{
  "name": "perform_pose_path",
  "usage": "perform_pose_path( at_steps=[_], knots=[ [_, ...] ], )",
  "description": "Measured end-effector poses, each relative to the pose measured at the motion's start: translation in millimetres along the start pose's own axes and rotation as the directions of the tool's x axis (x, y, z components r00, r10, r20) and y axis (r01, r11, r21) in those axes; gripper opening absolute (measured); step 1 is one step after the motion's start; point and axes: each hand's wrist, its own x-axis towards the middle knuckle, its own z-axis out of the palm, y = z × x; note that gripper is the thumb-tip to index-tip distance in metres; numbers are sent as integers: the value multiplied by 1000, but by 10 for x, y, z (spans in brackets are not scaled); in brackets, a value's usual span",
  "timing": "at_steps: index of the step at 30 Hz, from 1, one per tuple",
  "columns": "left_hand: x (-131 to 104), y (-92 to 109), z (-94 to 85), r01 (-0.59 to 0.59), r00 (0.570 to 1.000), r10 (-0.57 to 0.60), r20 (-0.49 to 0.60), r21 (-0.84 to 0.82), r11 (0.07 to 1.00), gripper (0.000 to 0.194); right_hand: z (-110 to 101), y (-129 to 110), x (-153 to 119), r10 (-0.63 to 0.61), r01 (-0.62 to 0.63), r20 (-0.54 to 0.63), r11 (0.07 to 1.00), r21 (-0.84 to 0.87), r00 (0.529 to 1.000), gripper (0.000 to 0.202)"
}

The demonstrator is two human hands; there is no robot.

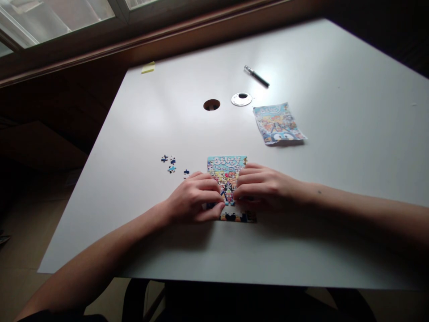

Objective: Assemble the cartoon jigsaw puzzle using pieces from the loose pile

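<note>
A partly assembled jigsaw puzzle (228,166) with a colourful cartoon picture lies flat on the white table. Its top block shows the lettering, while a strip of joined pieces (233,217) lies at the bottom, with a white gap between the two. From the left, my left hand (197,197) is closed at the puzzle's lower left, thumb and forefinger close together beside the gap. My right hand (261,185) curls its fingers over the right edge, its thumb hidden. Whether a loose piece is under either hand's fingertips cannot be made out.
Several loose puzzle pieces (172,169) lie left of the puzzle. A creased picture sheet (279,124) lies beyond my right hand. Farther back are a dark pen (257,77), a round metal cover (241,99), a table hole (212,105) and a yellow sticky note (148,67).
</note>
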Motion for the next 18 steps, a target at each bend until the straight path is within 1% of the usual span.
perform_pose_path(
  at_steps=[5, 11, 14, 17, 18],
  knots=[
    [6, -1, -1, -5, 1000, 5, -3, 14, 1000, 13, -8, -14, -18, -9, 9, -12, 1000, 10, 1000, 9],
    [17, -3, 5, -13, 1000, 13, -6, 20, 1000, 14, -29, -42, 5, -20, 21, 44, 1000, -17, 999, 13],
    [23, -1, 5, -10, 1000, 10, -8, 22, 1000, 14, -29, -47, 5, -32, 33, 35, 999, -21, 999, 8],
    [21, -7, -3, -7, 1000, 7, -6, 19, 1000, 14, -22, -44, -4, -41, 41, 37, 999, -16, 998, 14],
    [18, -10, -6, -7, 1000, 8, -5, 19, 1000, 14, -20, -43, -6, -39, 40, 43, 999, -20, 998, 13]
  ],
)
